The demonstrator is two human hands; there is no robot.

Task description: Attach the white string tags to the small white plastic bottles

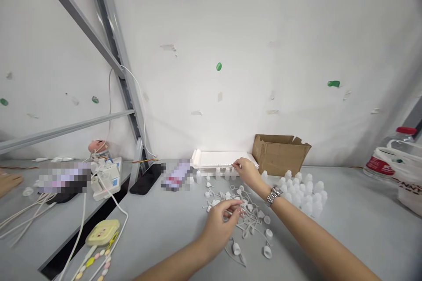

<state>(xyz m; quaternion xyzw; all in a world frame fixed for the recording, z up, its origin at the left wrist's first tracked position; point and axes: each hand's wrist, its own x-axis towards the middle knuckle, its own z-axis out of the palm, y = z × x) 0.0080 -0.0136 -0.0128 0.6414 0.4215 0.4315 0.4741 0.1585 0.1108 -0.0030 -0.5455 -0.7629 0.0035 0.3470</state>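
My left hand point(221, 225) is closed in a pinch over a loose pile of small white caps with thin tube-like cords point(250, 217). What lies between its fingertips is too small to make out. Farther back, my right hand point(246, 170) has its fingertips together at the top of a small translucent bottle point(234, 174), part of a short row before the white tray point(224, 158). Whether the fingers hold a piece there cannot be made out. A wristwatch point(274, 196) is on my right wrist. More white bottles point(303, 191) stand grouped to the right of that forearm.
An open cardboard box point(280, 153) stands against the wall. Left are a black phone point(147, 179), a second phone point(178, 175), a power strip point(107, 180) with cables and a yellow case point(103, 232). Another person's hand point(9, 182) shows far left. A red-capped bottle point(382, 160) stands right.
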